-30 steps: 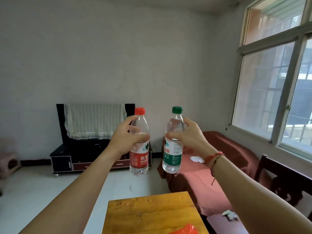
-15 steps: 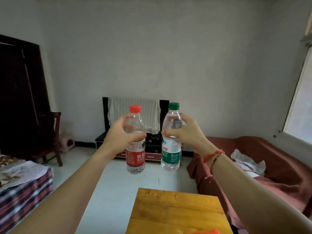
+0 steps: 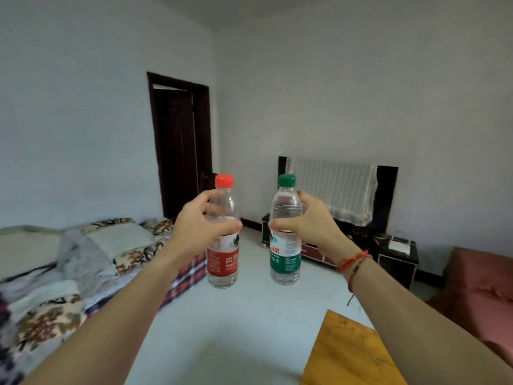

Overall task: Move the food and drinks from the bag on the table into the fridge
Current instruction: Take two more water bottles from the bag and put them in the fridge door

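My left hand (image 3: 201,232) grips a clear water bottle with a red cap and red label (image 3: 223,262), held upright at arm's length. My right hand (image 3: 308,225) grips a second clear water bottle with a green cap and green label (image 3: 285,262), also upright, a little to the right of the first. Both bottles hang in the air over the white floor. A corner of the wooden table (image 3: 347,357) shows at the bottom right. Neither the bag nor the fridge is in view.
A bed with patterned quilts (image 3: 69,273) fills the left side. A dark doorway (image 3: 180,145) stands in the far corner. A black TV cabinet with a cloth-covered screen (image 3: 336,195) lines the back wall. A red sofa (image 3: 480,290) sits at right.
The view has swung to the left: the window and sofa slid out to the right, and the bed and doorway came into view. Both hands still hold their bottles upright, now slightly further apart.
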The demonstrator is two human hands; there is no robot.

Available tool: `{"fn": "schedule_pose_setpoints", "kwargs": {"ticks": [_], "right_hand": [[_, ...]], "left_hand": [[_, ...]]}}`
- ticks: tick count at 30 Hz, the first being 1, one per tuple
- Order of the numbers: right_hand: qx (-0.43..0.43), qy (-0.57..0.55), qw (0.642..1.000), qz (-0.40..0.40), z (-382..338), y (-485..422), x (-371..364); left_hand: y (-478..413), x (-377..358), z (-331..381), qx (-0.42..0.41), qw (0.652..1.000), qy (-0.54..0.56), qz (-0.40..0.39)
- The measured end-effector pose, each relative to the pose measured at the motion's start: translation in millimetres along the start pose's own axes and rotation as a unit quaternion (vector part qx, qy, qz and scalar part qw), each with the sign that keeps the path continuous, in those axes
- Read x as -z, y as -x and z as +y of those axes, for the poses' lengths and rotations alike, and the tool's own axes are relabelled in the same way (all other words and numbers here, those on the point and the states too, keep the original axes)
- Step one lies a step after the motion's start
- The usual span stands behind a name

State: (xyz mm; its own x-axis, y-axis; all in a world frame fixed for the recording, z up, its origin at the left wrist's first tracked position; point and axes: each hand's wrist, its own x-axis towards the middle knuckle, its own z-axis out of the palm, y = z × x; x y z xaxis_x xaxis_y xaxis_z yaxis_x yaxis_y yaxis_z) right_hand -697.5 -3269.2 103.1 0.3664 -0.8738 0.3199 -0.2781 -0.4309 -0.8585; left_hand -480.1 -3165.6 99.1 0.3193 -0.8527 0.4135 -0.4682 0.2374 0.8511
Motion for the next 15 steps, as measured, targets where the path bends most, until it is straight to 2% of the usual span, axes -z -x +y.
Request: {"fn": "schedule_pose_setpoints", "kwargs": {"ticks": [9,15], "right_hand": [[0.046,-0.066,0.985,-0.153,-39,-21,-126],[0.097,-0.102,0.955,-0.261,-59,-34,-191]], "left_hand": [[54,105,-23,0.063,0.984,-0.066,0.15],[96,141,-23,0.1,0.952,-0.111,0.265]]}}
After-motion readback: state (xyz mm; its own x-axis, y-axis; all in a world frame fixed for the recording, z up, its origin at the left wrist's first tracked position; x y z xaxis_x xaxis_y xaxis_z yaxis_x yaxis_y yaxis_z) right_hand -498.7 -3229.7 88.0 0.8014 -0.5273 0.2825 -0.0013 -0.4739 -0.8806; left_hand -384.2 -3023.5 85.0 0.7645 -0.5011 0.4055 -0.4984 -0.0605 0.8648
